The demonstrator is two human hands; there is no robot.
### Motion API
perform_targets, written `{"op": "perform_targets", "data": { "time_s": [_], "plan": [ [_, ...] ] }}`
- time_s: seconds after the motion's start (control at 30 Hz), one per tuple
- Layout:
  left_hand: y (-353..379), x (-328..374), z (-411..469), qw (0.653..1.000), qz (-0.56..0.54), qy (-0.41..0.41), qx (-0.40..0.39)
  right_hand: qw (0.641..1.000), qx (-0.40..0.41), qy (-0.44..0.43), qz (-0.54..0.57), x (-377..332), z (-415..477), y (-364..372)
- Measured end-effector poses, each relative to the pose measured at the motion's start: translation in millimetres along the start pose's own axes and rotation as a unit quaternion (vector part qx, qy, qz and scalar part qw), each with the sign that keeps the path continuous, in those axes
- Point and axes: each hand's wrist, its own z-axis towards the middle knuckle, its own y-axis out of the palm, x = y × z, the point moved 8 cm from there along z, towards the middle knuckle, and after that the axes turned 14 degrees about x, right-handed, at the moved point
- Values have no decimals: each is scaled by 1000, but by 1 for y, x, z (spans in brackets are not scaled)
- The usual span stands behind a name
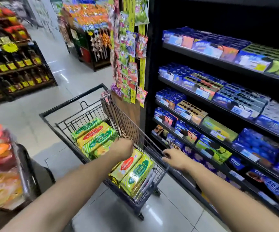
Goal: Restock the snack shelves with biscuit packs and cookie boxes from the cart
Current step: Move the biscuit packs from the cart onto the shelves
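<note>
Below left hand [123, 149]: biscuit packs [95, 138] crowd the cart [71, 99] | between hands: its wire wall [132, 129] | right of right hand [175, 158]: stocked shelves [202, 57] | left of left hand: open floor [26, 114].

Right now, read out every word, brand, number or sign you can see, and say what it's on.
Nothing reads for certain.
Biscuit packs in the cart: oval labels, blurred.
Blue cookie boxes: lettering blurred.
Shelf price tags: too small.
Yellow bottle tags: blurred.
Hanging candy bags: blurred.
</note>
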Motion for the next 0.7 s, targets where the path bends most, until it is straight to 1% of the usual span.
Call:
{"op": "perform_targets", "data": {
  "time_s": [0.23, 0.33, 0.43, 0.53, 0.6, 0.7],
  "plan": [
    [56, -56, -15, 996, 22, -44, -75, 996, -81, -40, -25, -30, 57, 52],
    [64, -80, -16, 991, 20, -81, -101, 990, -112, -74, -38, -47, 87, 68],
    [63, -106, -17, 985, 15, -127, -112, 985, -129, -103, -42, -68, 118, 76],
    [63, -131, -21, 977, 13, -175, -119, 980, -148, -130, -18, -91, 144, 84],
    [66, -144, -26, 972, 5, -202, -118, 978, -163, -127, 7, -102, 156, 96],
    [76, -159, -31, 969, -5, -216, -121, 974, -192, -109, 56, -115, 168, 122]
  ]
}}
